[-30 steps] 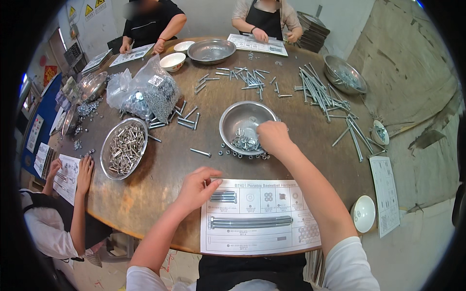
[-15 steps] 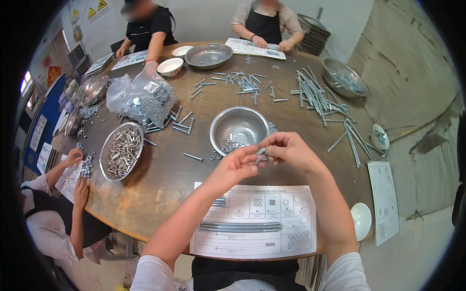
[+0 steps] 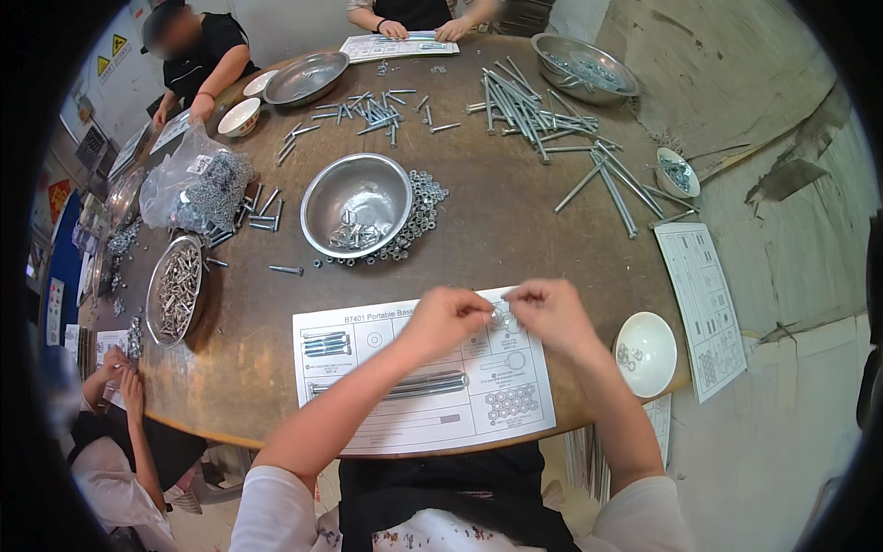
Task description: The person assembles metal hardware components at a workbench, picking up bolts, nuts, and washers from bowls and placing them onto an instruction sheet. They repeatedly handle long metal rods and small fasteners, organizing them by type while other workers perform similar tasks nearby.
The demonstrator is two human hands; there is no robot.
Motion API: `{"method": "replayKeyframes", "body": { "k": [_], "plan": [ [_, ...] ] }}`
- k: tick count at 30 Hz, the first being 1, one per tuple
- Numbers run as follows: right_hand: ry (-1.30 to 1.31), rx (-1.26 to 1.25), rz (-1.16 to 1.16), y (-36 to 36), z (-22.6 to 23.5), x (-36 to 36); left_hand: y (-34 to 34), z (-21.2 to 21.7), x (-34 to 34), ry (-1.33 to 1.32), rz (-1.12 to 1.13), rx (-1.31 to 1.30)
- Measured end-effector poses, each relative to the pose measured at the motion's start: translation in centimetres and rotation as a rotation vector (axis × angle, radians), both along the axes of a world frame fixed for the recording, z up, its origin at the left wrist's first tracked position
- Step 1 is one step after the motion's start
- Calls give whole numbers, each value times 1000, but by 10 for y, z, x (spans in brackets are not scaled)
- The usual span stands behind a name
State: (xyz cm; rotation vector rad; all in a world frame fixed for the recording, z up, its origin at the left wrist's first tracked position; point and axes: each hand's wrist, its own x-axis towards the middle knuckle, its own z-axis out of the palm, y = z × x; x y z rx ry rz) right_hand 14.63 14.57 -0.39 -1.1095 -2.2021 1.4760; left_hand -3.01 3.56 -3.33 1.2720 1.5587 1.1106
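Over the upper right of a printed parts sheet (image 3: 441, 431), my left hand (image 3: 448, 320) and right hand (image 3: 550, 317) are close together, both pinched. Something small and shiny shows between the fingertips; I cannot tell whether it is held or lies on the sheet. Several short bolts (image 3: 326, 344) and a few long bolts (image 3: 391, 385) rest on the sheet's left and middle, partly behind my left forearm. Ahead stands a steel bowl (image 3: 317, 189) holding small metal clips (image 3: 357, 232), with many nuts (image 3: 423, 202) heaped against its right side.
Long bolts (image 3: 524, 106) and shorter bolts (image 3: 377, 112) lie across the table. A white bowl (image 3: 653, 331) with small rings stands at the right edge. Left are an oval bowl of metal sleeves (image 3: 175, 285) and a plastic bag of hardware (image 3: 198, 184). Co-workers sit left and opposite.
My view has shifted, so the table sits further left. Both hands have moved from beside the steel bowl, where they held a small metal ring, back over the parts sheet.
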Motion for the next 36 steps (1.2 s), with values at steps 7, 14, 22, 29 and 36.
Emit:
{"method": "replayKeyframes", "body": {
  "k": [7,14,22,29,36],
  "plan": [
    [-137,415,-80,-25,-22,17,1,-21,27,658,-62,252],
    [-206,521,-80,-35,3,26,26,33,-119,942,425,5],
    [-62,430,-30,-42,13,7,54,9,-171,1075,287,-310],
    [211,127,-91,-24,27,-8,33,60,-183,-596,149,-101],
    [391,-453,17,-9,40,-54,27,101,-107,-700,-40,-111]
  ]
}}
